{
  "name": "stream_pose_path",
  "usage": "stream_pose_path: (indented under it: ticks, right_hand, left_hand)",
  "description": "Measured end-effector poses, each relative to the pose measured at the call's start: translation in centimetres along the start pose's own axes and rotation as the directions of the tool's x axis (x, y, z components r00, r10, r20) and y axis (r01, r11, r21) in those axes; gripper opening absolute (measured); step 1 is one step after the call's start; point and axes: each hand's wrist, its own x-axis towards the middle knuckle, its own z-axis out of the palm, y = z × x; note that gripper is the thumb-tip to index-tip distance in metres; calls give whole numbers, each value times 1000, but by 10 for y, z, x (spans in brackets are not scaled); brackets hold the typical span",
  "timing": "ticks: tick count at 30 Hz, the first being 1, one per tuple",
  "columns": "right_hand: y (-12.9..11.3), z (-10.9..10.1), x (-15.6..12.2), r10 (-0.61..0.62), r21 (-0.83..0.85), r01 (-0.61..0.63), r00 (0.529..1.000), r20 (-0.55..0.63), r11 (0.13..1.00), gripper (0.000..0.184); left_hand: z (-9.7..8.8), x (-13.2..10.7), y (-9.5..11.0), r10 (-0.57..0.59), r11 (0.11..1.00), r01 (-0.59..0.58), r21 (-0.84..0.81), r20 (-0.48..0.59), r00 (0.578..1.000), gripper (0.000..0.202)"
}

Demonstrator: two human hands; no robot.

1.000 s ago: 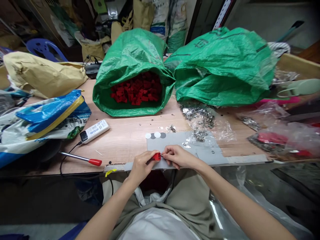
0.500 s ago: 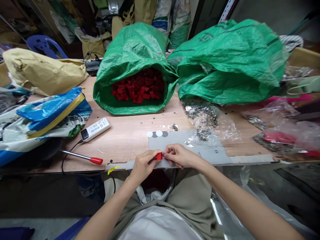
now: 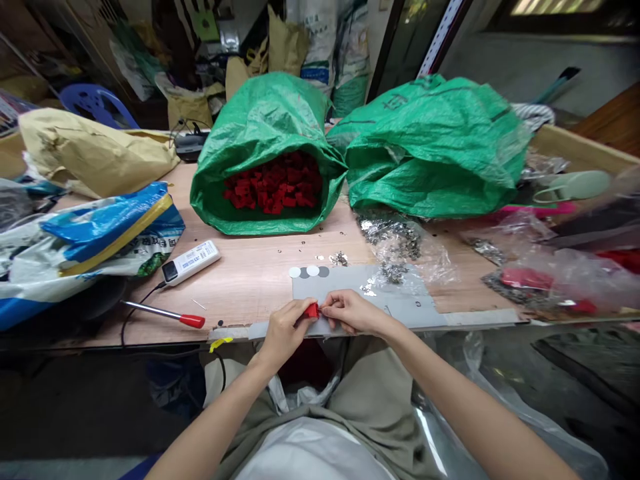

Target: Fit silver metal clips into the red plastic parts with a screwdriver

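Pinched in my left hand is a small red plastic part, held low over the front edge of the grey mat. My right hand meets it from the right, thumb and forefinger closed on a tiny dark piece that touches or nearly touches the red part's right end; its kind is too small to make out. Beyond the hands, small metal pieces lie scattered on the mat. White and grey discs line its far left edge.
A green sack of red parts lies open at the back; another green sack sits to its right. Clear bags of metal pieces are in front of that. At left are a white handheld device and a red-handled rod.
The camera view has shifted slightly, so the sacks appear lower and the right side more to the left. Both hands stay together at the red part, with little visible change in grip.
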Motion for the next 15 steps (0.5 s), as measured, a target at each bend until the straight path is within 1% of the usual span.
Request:
stream_pose_path:
  ticks: [2, 3, 4, 5, 6, 7, 8, 9, 10, 11, 12, 13, 15]
  right_hand:
    - [5, -1, -5, -62, 56, 63, 998, -7, 996, 32]
    - [8, -1, -9, -99, 86, 102, 994, -41, 991, 37]
    - [11, 1, -13, -137, 106, 147, 986, -97, 983, 41]
    - [13, 5, -18, -179, 115, 199, 970, -162, 973, 44]
    - [14, 9, -23, -228, 102, 255, 949, -219, 961, 47]
    - [14, 15, -29, -285, 63, 312, 921, -264, 948, 49]
    - [13, 22, -35, -348, -2, 363, 892, -289, 932, 50]
    - [11, 30, -41, -413, -84, 408, 860, -299, 909, 50]
    - [8, 37, -46, -476, -171, 444, 828, -296, 879, 49]
    - [4, 45, -51, -530, -250, 472, 800, -281, 845, 49]
    - [0, 53, -54, -574, -314, 494, 776, -260, 810, 48]
    - [-4, 59, -58, -609, -361, 513, 757, -236, 779, 48]
    - [-11, 70, -62, -659, -411, 548, 725, -200, 728, 47]
  left_hand:
    - [-1, 1, 6, -142, 972, 126, -198, -69, 988, 33]
    - [-2, 1, 10, -236, 921, 190, -340, -100, 967, 37]
    - [-5, 2, 15, -340, 834, 242, -497, -115, 934, 40]
    - [-8, 2, 20, -440, 712, 271, -648, -110, 891, 41]
    - [-12, 3, 26, -528, 568, 283, -773, -78, 846, 39]
    - [-16, 2, 32, -596, 418, 286, -862, -23, 803, 33]
    - [-19, 1, 38, -637, 272, 287, -918, 52, 769, 27]
    - [-23, 0, 45, -653, 140, 289, -947, 131, 746, 22]
    - [-25, -2, 52, -650, 28, 294, -955, 206, 732, 20]
    - [-26, -5, 59, -637, -61, 302, -951, 271, 722, 22]
    - [-27, -8, 65, -620, -130, 312, -941, 322, 716, 24]
    - [-28, -11, 71, -607, -179, 318, -931, 359, 709, 26]
    - [-27, -19, 81, -599, -230, 328, -916, 399, 694, 25]
